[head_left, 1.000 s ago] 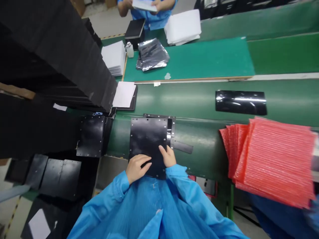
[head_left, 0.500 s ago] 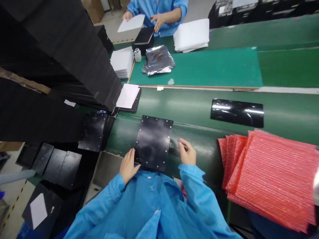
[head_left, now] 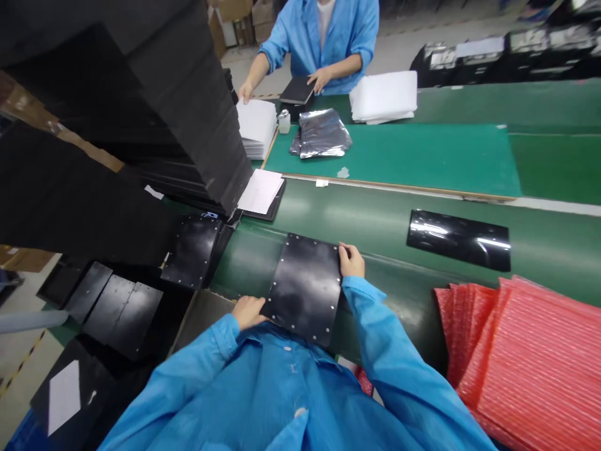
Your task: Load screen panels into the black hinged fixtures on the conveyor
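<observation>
A flat black panel with small light dots along its edges lies in front of my body on the green bench. The near left corner of this panel is between the fingers of my left hand, which is closed there. At its far right corner, my right hand is closed on the edge, thumb and fingers together. The fingertips of both hands are partly hidden by the panel.
Red bubble-wrap bags lie at the right, below a glossy black sheet. Tall black stacks rise at the left, with more dotted panels beside them. Across the bench, a co-worker handles a black box and white sheets.
My right hand has moved from beside the panel to its far right corner and closed on it. My left hand now grips the near left corner. The co-worker's hand has reached the white stack.
</observation>
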`<state>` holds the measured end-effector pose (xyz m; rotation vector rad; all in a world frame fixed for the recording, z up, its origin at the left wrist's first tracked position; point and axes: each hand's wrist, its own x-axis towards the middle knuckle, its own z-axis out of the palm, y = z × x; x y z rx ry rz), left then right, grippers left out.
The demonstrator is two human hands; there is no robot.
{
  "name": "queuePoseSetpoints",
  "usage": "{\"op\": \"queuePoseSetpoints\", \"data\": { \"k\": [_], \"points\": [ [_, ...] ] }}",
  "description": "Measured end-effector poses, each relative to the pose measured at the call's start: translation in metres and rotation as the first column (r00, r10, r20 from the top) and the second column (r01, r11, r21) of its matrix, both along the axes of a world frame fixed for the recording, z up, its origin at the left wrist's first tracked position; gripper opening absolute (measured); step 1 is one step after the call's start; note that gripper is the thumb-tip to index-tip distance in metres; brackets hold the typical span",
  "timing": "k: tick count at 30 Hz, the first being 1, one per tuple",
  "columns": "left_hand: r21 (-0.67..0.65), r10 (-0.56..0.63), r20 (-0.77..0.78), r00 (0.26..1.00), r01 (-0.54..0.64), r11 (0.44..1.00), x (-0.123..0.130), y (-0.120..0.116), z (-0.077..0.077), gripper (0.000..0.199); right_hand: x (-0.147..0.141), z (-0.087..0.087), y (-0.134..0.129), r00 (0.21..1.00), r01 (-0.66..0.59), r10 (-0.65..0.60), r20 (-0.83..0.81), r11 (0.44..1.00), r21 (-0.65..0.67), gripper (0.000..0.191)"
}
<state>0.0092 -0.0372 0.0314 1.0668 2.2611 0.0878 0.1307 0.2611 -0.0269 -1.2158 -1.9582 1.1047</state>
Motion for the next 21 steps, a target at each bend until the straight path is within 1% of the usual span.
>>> {"op": "queuePoseSetpoints", "data": {
  "k": [1, 3, 4, 5, 6, 7, 8, 9, 10, 11, 12, 13, 14, 15, 16, 17, 18, 19, 20, 21],
  "points": [
    [0.044, -0.010, 0.006, 1.000, 0.010, 0.999, -0.026, -0.005, 0.008, 0.032, 0.001, 0.003, -0.002, 0.999, 0.021, -0.023, 0.034, 0.998, 0.063, 0.040],
    [0.130, 0.020, -0.020, 1.000, -0.018, 0.991, -0.092, -0.022, 0.024, 0.037, -0.001, 0.011, -0.011, 0.996, 0.042, -0.057, 0.063, 0.976, 0.214, 0.041],
    [0.180, 0.083, -0.054, 0.995, -0.072, 0.981, -0.126, -0.033, 0.030, 0.038, -0.006, 0.016, -0.020, 0.997, 0.027, -0.046, 0.062, 0.960, 0.278, 0.040],
    [0.242, 0.191, -0.097, 0.977, -0.163, 0.956, -0.158, -0.046, 0.033, 0.039, -0.013, 0.021, -0.033, 0.998, -0.013, -0.007, 0.062, 0.949, 0.316, 0.038],
    [0.331, 0.355, -0.135, 0.925, -0.296, 0.896, -0.185, -0.058, 0.032, 0.041, -0.023, 0.024, -0.049, 0.996, -0.076, 0.057, 0.067, 0.944, 0.322, 0.037],
    [0.417, 0.517, -0.154, 0.842, -0.419, 0.807, -0.204, -0.071, 0.028, 0.044, -0.035, 0.025, -0.068, 0.987, -0.158, 0.141, 0.077, 0.942, 0.296, 0.035],
    [0.488, 0.653, -0.155, 0.741, -0.518, 0.703, -0.216, -0.083, 0.020, 0.048, -0.051, 0.024, -0.090, 0.966, -0.256, 0.241, 0.091, 0.936, 0.240, 0.034],
    [0.534, 0.755, -0.150, 0.638, -0.591, 0.605, -0.219, -0.094, 0.009, 0.053, -0.069, 0.021, -0.114, 0.932, -0.360, 0.347, 0.103, 0.919, 0.159, 0.034],
    [0.547, 0.820, -0.145, 0.554, -0.646, 0.533, -0.216, -0.104, -0.004, 0.060, -0.089, 0.016, -0.138, 0.887, -0.457, 0.449, 0.109, 0.887, 0.061, 0.035],
    [0.529, 0.850, -0.139, 0.508, -0.687, 0.498, -0.209, -0.113, -0.017, 0.068, -0.110, 0.009, -0.161, 0.838, -0.533, 0.535, 0.108, 0.844, -0.048, 0.037],
    [0.503, 0.867, -0.111, 0.486, -0.725, 0.471, -0.200, -0.121, -0.030, 0.075, -0.131, 0.003, -0.184, 0.798, -0.576, 0.594, 0.101, 0.801, -0.161, 0.042],
    [0.485, 0.881, -0.043, 0.471, -0.761, 0.430, -0.191, -0.128, -0.041, 0.080, -0.153, -0.004, -0.203, 0.775, -0.584, 0.625, 0.095, 0.766, -0.269, 0.045],
    [0.469, 0.886, 0.067, 0.460, -0.798, 0.378, -0.185, -0.134, -0.050, 0.083, -0.173, -0.010, -0.220, 0.768, -0.566, 0.633, 0.096, 0.742, -0.358, 0.047],
    [0.453, 0.870, 0.200, 0.451, -0.830, 0.326, -0.180, -0.140, -0.056, 0.082, -0.191, -0.014, -0.233, 0.772, -0.536, 0.626, 0.105, 0.732, -0.420, 0.047],
    [0.437, 0.836, 0.325, 0.443, -0.854, 0.282, -0.178, -0.144, -0.061, 0.079, -0.205, -0.016, -0.242, 0.782, -0.504, 0.611, 0.122, 0.735, -0.454, 0.044],
    [0.420, 0.801, 0.418, 0.428, -0.873, 0.247, -0.178, -0.147, -0.063, 0.076, -0.215, -0.017, -0.246, 0.793, -0.476, 0.593, 0.142, 0.747, -0.464, 0.041],
    [0.398, 0.779, 0.476, 0.408, -0.890, 0.222, -0.178, -0.148, -0.063, 0.072, -0.219, -0.015, -0.247, 0.802, -0.454, 0.575, 0.161, 0.763, -0.460, 0.037],
    [0.375, 0.767, 0.509, 0.391, -0.903, 0.211, -0.178, -0.147, -0.062, 0.070, -0.217, -0.011, -0.244, 0.811, -0.439, 0.557, 0.177, 0.781, -0.445, 0.034],
    [0.355, 0.757, 0.530, 0.383, -0.911, 0.212, -0.175, -0.143, -0.061, 0.070, -0.208, -0.006, -0.239, 0.821, -0.427, 0.538, 0.189, 0.800, -0.422, 0.033],
    [0.337, 0.736, 0.558, 0.384, -0.915, 0.222, -0.170, -0.137, -0.059, 0.070, -0.192, 0.000, -0.234, 0.835, -0.412, 0.514, 0.196, 0.820, -0.397, 0.032]
  ]
}}
